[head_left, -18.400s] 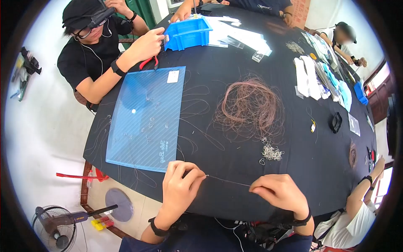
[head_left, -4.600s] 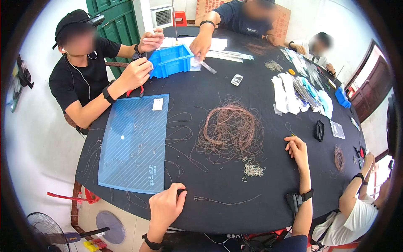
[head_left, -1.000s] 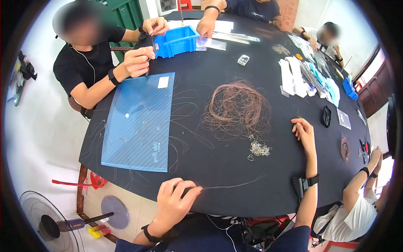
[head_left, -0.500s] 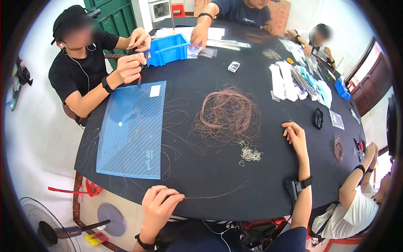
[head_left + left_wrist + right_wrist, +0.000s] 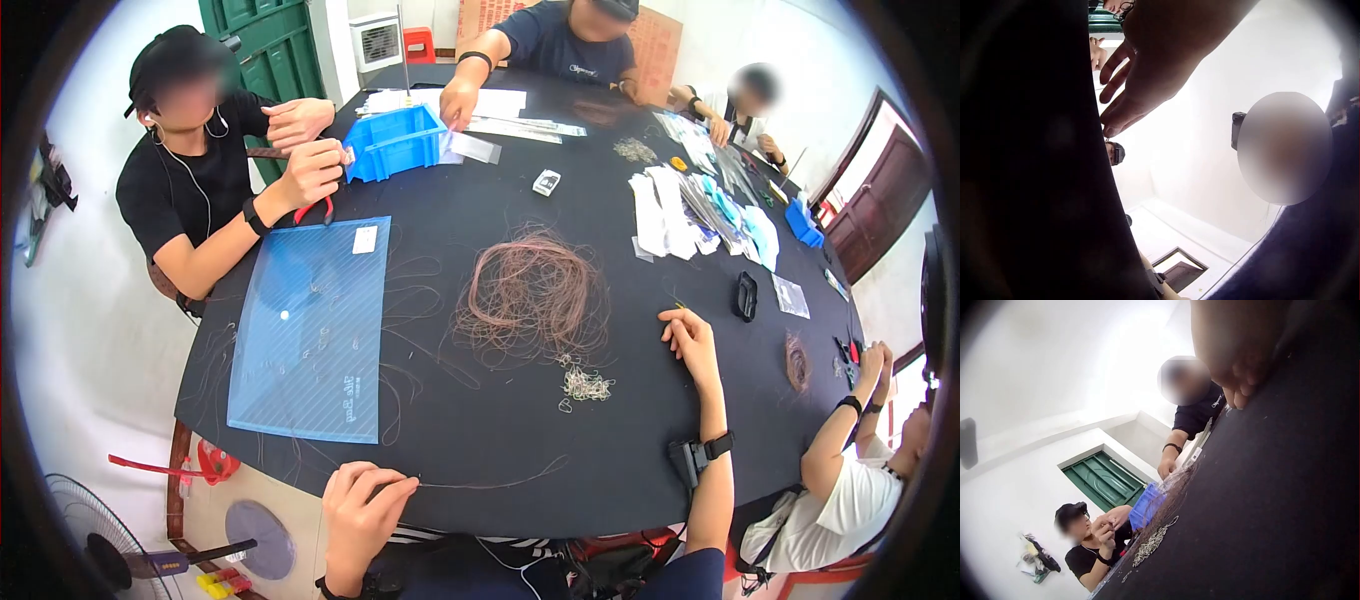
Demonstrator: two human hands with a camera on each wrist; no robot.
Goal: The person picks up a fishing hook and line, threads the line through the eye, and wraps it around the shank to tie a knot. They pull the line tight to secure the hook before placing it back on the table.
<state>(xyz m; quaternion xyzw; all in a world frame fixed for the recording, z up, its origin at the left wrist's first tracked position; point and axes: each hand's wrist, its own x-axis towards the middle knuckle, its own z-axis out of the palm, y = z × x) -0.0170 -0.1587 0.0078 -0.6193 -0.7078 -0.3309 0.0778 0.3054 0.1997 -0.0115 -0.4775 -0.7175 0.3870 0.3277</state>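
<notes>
In the head view my left hand [image 5: 362, 508] pinches one end of a thin line [image 5: 495, 486] between thumb and forefinger. The line trails right over the black tablecloth and ends in a narrow loop. My right hand [image 5: 692, 345] rests farther out on the table, fingers loosely bent. A small yellow piece [image 5: 681, 306] shows at its fingertips, mostly hidden. Between the hands, farther in, lie a pile of small silvery hooks [image 5: 588, 384] and a tangled coil of brown line [image 5: 535, 290]. The right wrist view shows the right hand's fingers [image 5: 1241, 387] low over the cloth.
A blue file bag [image 5: 305, 340] with several hooked lines lies left. Beyond are a blue bin [image 5: 395, 145], red-handled pliers [image 5: 318, 210], a small white box [image 5: 546, 182] and strips of packaging [image 5: 680, 212]. A black tray [image 5: 745, 297] stands right. Other people sit around the table.
Earlier both hands held a line taut; later it lay on the table, the left hand beside it. Now the left hand pinches its end. The right hand moved out to the yellow piece and stays.
</notes>
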